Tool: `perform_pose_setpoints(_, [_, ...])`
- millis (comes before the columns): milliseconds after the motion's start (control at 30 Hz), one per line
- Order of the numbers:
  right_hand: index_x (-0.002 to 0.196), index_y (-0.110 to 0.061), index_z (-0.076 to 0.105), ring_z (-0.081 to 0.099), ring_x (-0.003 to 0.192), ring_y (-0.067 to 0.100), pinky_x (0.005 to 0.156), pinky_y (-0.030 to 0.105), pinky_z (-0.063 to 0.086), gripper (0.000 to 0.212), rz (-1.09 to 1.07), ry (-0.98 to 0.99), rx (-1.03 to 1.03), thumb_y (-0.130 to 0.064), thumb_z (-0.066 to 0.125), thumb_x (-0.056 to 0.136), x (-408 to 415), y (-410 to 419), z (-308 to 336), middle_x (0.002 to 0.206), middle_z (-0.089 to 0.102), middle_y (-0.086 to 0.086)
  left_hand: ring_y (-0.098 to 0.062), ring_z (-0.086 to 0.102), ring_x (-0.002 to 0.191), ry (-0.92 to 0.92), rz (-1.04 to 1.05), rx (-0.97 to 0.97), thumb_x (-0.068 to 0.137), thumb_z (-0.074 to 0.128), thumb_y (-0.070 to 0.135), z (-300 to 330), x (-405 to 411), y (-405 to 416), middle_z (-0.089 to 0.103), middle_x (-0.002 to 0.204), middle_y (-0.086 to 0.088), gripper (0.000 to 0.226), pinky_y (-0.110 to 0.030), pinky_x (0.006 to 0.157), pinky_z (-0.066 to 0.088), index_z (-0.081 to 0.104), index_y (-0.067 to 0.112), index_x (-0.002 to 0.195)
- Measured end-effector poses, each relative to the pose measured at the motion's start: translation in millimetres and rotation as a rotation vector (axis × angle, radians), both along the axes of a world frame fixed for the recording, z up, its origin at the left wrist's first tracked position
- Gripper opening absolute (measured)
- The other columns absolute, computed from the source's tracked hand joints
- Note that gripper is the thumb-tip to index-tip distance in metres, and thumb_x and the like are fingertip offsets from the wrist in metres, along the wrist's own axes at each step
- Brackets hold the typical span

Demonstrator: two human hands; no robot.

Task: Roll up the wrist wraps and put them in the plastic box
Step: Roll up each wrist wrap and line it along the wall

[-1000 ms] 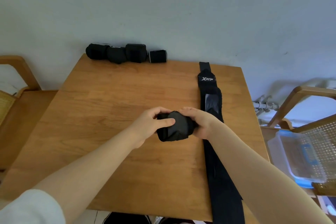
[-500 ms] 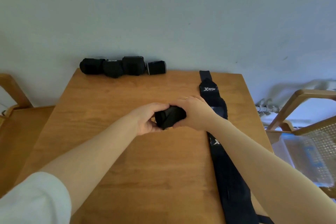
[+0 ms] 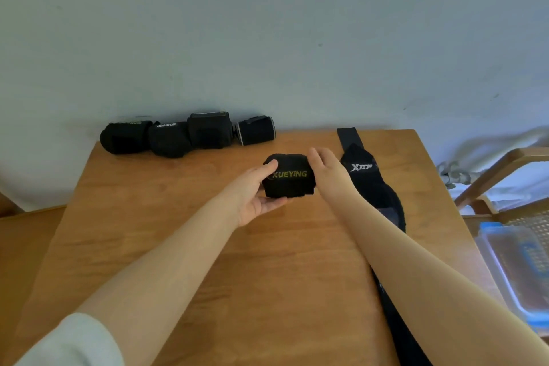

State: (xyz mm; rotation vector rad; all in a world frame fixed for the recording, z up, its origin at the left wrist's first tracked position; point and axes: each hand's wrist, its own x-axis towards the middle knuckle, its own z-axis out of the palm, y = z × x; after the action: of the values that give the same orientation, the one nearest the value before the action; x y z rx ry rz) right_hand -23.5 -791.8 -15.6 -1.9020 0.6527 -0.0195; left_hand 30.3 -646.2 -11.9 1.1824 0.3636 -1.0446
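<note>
Four rolled black fabric wrist wraps (image 3: 187, 135) already line the far edge of the wooden surface (image 3: 184, 246), none yet in the clear plastic box with blue rim (image 3: 517, 270) waiting on a chair at the right. A fifth roll of black fabric lettered in yellow (image 3: 288, 177) sits mid-surface: the left hand (image 3: 255, 193) cups and grips it, the right hand (image 3: 325, 174) rests flat-fingered against its side. One long, soft black strap with white lettering (image 3: 371, 184) lies unrolled alongside.

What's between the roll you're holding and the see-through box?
In the head view, the right hand and arm come first, then the flat unrolled wrap on the table. The plastic box sits off the table's edge.
</note>
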Motion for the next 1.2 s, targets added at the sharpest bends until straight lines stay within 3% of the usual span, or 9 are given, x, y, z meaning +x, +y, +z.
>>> perform_pose_setpoints(133, [0.144,-0.024,0.037,0.030,0.136,0.026,0.111,0.043,0.024,0.065,0.332,-0.020,-0.675,-0.039,0.063,0.086,10,0,-21,0.149,0.032,0.004,-0.034,0.068,0.090,0.034,0.051,0.016,0.089,0.062,0.036,-14,26,-16,0.063,0.108,-0.019,0.034,-0.035,0.068,0.060,0.052,0.013,0.113])
perform_pose_setpoints(267, [0.133,-0.011,0.050,0.052,0.119,0.036,0.092,0.050,0.046,0.080,0.318,-0.013,-1.053,-0.033,0.085,0.065,30,-5,-43,0.132,0.054,0.013,-0.027,0.070,0.088,-0.260,-0.147,0.141,0.093,0.057,0.036,-25,51,-28,0.064,0.110,-0.009,0.034,-0.035,0.074,0.059,0.054,0.020,0.122])
perform_pose_setpoints(400, [0.133,-0.009,0.046,0.056,0.105,0.034,0.083,0.040,0.042,0.056,0.224,0.065,-1.000,-0.016,0.068,0.081,59,-22,-48,0.123,0.056,0.012,-0.016,0.064,0.090,-0.974,-0.321,0.492,0.099,0.043,0.031,-28,75,-33,0.060,0.109,0.005,0.031,-0.027,0.074,0.053,0.055,0.018,0.125])
perform_pose_setpoints(533, [0.123,-0.011,0.051,0.051,0.106,0.031,0.076,0.034,0.034,0.035,0.223,0.105,-0.994,-0.007,0.050,0.088,86,-35,-46,0.125,0.051,0.009,-0.024,0.041,0.126,-1.625,-0.454,0.792,0.096,0.048,0.016,-48,109,-31,0.047,0.137,-0.008,0.040,-0.034,0.100,0.037,0.047,0.009,0.135])
perform_pose_setpoints(600, [0.122,-0.011,0.046,0.045,0.115,0.030,0.076,0.032,0.036,0.037,0.289,0.115,-0.964,-0.008,0.053,0.086,97,-32,-49,0.137,0.038,0.008,-0.026,0.030,0.135,-1.606,-0.631,0.934,0.095,0.051,0.017,-60,124,-31,0.034,0.148,-0.008,0.052,-0.037,0.105,0.033,0.034,0.010,0.143])
perform_pose_setpoints(733, [0.138,-0.018,0.033,0.011,0.144,0.029,0.108,0.044,0.029,0.063,0.401,0.112,-1.034,-0.012,0.063,0.084,106,-29,-64,0.157,0.016,0.001,-0.027,0.032,0.133,-1.634,-0.686,0.994,0.094,0.050,0.007,-71,136,-30,0.035,0.147,-0.008,0.059,-0.037,0.100,0.038,0.025,0.012,0.147])
perform_pose_setpoints(933, [0.133,-0.021,0.035,0.039,0.127,0.037,0.079,0.046,0.047,0.073,0.246,0.276,-1.209,-0.019,0.076,0.072,116,-32,-76,0.140,0.042,0.009,-0.024,0.031,0.135,-1.663,-0.665,0.838,0.084,0.048,-0.012,-73,140,-24,0.039,0.146,-0.005,0.060,-0.034,0.102,0.034,0.041,0.011,0.139])
perform_pose_setpoints(1067, [0.143,-0.021,0.029,0.021,0.137,0.034,0.098,0.047,0.039,0.069,0.154,0.236,-1.045,-0.022,0.067,0.086,122,-45,-71,0.149,0.026,0.007,-0.027,0.031,0.137,-1.694,-0.666,0.795,0.083,0.044,-0.013,-76,136,-20,0.041,0.145,-0.010,0.057,-0.037,0.104,0.034,0.044,0.007,0.137])
perform_pose_setpoints(1200, [0.150,-0.020,0.023,0.003,0.147,0.024,0.117,0.042,0.020,0.072,0.426,0.003,-0.751,-0.015,0.062,0.090,104,-45,-61,0.159,0.014,0.003,-0.026,0.020,0.142,-1.652,-0.663,0.892,0.092,0.041,-0.004,-74,132,-32,0.028,0.152,-0.010,0.057,-0.035,0.113,0.022,0.028,0.008,0.147])
